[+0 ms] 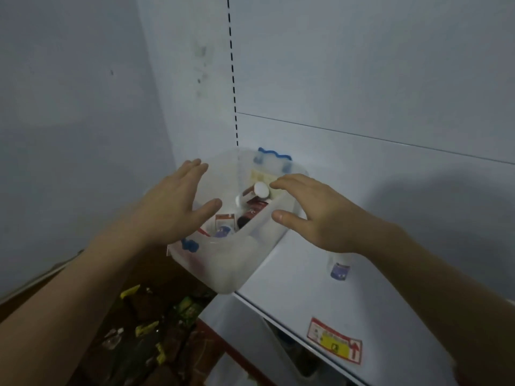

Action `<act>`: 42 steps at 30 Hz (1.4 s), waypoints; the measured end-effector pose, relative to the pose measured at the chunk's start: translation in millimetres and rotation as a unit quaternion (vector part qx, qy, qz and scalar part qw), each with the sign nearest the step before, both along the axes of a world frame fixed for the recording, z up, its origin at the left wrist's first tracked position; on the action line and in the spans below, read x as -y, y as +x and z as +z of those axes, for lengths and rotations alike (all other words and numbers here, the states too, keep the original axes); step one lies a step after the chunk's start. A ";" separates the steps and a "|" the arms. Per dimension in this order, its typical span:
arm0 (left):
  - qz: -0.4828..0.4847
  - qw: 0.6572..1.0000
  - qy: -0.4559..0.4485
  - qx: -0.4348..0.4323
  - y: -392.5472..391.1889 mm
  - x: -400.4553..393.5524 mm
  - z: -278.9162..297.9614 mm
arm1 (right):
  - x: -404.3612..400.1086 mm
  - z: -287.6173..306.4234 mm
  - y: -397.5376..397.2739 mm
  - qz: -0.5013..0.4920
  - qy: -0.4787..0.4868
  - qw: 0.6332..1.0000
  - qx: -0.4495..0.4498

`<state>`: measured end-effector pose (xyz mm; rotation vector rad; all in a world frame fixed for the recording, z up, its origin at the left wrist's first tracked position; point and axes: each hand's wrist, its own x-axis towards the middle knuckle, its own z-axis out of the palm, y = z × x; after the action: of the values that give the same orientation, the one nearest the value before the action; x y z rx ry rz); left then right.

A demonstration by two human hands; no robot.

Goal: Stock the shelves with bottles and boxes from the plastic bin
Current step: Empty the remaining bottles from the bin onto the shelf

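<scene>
A red-bordered sticker [334, 341] with a yellow panel and a red up-arrow sits near the front edge of a white shelf [292, 277], its print too blurred to read. A translucent plastic bin [234, 263] with blue handle clips rests at the shelf's left end, in the corner by the wall, its near end jutting past the shelf edge. Inside it lie a dark bottle with a white cap [260, 190], red-and-white boxes [252, 211] and a small container with a blue-purple label [222, 232]; no brand name or lettering on them can be made out. Both hands hover above the bin with fingers spread and relaxed, holding nothing: the left hand [174, 203] over its left rim, the right hand [312, 211] over its right rim. A small bottle with a blue label [339, 270] stands on the shelf, partly hidden under the right wrist. Lower left, below the shelf, dark boxes hold blurred green and yellow packets [167, 324].
</scene>
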<state>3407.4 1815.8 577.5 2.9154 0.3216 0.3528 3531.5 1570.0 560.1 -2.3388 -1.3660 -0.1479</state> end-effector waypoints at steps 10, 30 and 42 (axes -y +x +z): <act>-0.006 0.996 -0.072 -0.043 65.5 -41.0 -15.3 | -152.0 1.0 106.8 -0.124 -0.196 0.973 0.007; -0.008 0.971 -0.237 0.035 63.1 -50.9 -20.7 | -134.6 5.3 90.9 -0.073 -0.005 0.976 -0.206; 0.004 0.921 -0.353 0.165 60.9 -63.1 -27.2 | -123.9 -10.8 46.1 -0.049 0.127 0.952 -0.274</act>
<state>3468.4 1878.9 550.4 2.1051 0.3229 0.5766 3577.5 1693.9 549.4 -2.0203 -0.8982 0.2661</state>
